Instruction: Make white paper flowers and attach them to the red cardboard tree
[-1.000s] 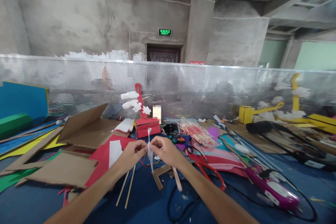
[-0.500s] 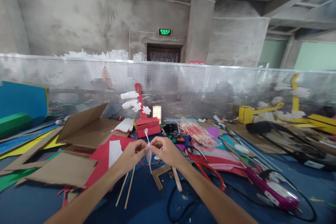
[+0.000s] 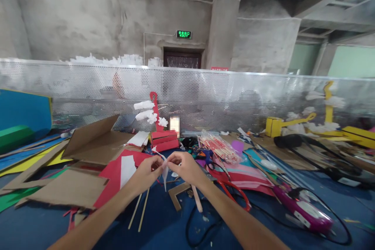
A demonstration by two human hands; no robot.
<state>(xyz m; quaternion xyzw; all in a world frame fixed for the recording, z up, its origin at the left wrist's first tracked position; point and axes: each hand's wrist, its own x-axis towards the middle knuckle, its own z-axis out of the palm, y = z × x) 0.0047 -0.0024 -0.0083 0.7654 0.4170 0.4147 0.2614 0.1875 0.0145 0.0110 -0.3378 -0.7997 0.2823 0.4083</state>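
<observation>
Between my two hands is a thin white strip [image 3: 165,179] that looks like tissue paper, its upper end bent to the left and its lower end hanging down. My left hand [image 3: 150,170] pinches it from the left. From the other side my right hand [image 3: 182,167] pinches it too, the fingertips of both hands nearly touching. Just behind them stands a red box-like piece [image 3: 164,144] with a red upright [image 3: 158,113] carrying white fluffy paper pieces [image 3: 143,115]. Below my hands lie an L-shaped cardboard piece [image 3: 175,199], a flat wooden stick [image 3: 197,198] and two thin sticks [image 3: 143,209].
Cardboard sheets [image 3: 63,187] and red sheets [image 3: 107,187] cover the left. On the right are red-handled scissors [image 3: 234,195], a bag of sticks [image 3: 219,148], a purple device [image 3: 304,211] with a black cable, and a black strap [image 3: 301,152]. A perforated metal screen [image 3: 199,97] closes off the back.
The upper end of the white strip, upright before, now bends over to the left. Both hands keep their pinch in nearly the same place.
</observation>
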